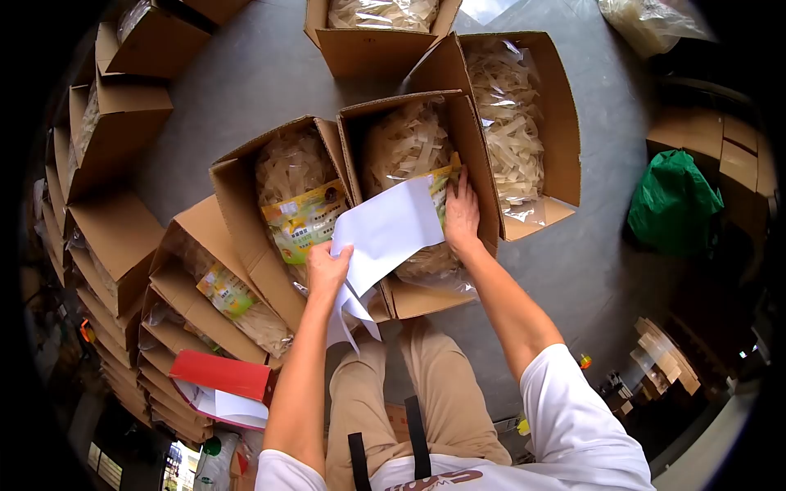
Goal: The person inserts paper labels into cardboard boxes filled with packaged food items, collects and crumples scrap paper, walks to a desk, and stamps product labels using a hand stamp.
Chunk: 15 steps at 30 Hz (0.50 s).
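Observation:
My left hand [327, 267] is closed on white paper sheets [389, 227]. They spread to the right over an open cardboard box [486, 176], and loose lower edges hang down towards my legs. In that box lies a clear bag of pale, flat dried strips [405, 141]. A yellow-green printed sheet [443, 182] rests on the bag, partly covered by the white paper. Against its right edge my right hand [463, 207] lies with fingers stretched out. The box to the left holds a similar bag with a yellow-green printed sheet [304, 219] on top.
Another open box of strips [506, 114] stands at the right, and one [368, 49] beyond. Several boxes [123, 237] line the left side. A red box [221, 376] with white papers sits at lower left. A green bag [675, 200] is at far right on grey floor [246, 65].

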Available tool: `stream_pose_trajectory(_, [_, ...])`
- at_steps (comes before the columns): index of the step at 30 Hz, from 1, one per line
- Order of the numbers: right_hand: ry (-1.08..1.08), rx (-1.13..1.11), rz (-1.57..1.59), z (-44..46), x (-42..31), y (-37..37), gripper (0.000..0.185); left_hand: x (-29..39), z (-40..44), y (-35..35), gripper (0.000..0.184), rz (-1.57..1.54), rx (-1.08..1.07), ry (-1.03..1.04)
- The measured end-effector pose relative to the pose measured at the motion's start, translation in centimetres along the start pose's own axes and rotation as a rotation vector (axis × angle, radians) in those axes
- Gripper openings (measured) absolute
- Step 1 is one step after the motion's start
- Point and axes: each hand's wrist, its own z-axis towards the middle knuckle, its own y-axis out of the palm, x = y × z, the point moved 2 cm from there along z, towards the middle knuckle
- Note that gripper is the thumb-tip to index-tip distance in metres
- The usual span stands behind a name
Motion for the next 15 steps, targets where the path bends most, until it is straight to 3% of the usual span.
stream_pose_trajectory(3, [-0.196, 0.150, -0.235, -1.2, -1.3, -2.1, 0.047, -1.0, -0.1, -0.2, 0.027, -0.043, 0.021, 0.033])
stream_pose_trajectory(5, [-0.180, 0.105, -0.087, -1.4, -1.1, -0.8, 0.054, -1.1, -0.5, -0.6, 0.026, -0.053, 0.019, 0.035])
stream_pose_trajectory(7, [0.084, -0.155, 0.574, -1.7, -0.7, 1.1, 0.066, -1.3, -0.8, -1.0, 0.025, -0.063, 0.030, 0.004])
stream_pose_trajectory(12, [0.109, -0.082, 0.486, -1.1, -2.1, 0.3, 0.074, -3.8, -1.9, -2.0, 0.022, -0.120, 0.089, 0.015])
stream_pose_trajectory(14, [-0.285, 0.080, 0.202, -2.3, -4.8, -1.7, 0.071, -3.4, -4.0, -3.3, 0.021, -0.125, 0.107, -0.037])
stream_pose_trajectory(15, [-0.293, 0.078, 0.199, -2.8, -5.3, -1.4, 0.071, -3.3, -5.4, -4.2, 0.020, -0.120, 0.120, -0.089])
